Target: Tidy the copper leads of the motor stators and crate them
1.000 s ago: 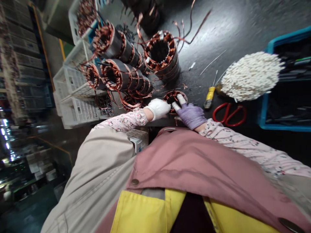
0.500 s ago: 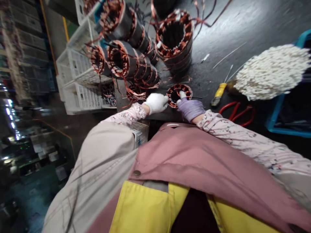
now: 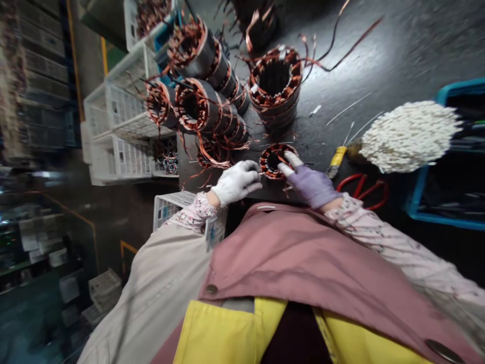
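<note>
A short wound stator [image 3: 268, 171] with copper coils around its dark bore stands near the bench's front edge. At its left, my left hand [image 3: 238, 182], in a white glove, is open with fingers apart, and nothing shows in it. My right hand [image 3: 311, 184], purple with white fingertips, reaches over the stator's right rim from the other side. Two of its fingertips are spread and touch the rim and coils; the other fingers are partly hidden. Behind stands a taller stack of stators [image 3: 276, 114] with long copper leads.
More stators [image 3: 206, 108] lie in rows at the back left, beside white crates [image 3: 129, 108]. To the right are a yellow-handled tool [image 3: 336, 157], red-handled scissors [image 3: 364, 189], a bundle of white cords [image 3: 411, 135] and a blue bin [image 3: 415, 202].
My left hand has drawn back from the stator's left side and its fingers have opened. My right hand's fingers have spread over the right rim. The view has shifted slightly.
</note>
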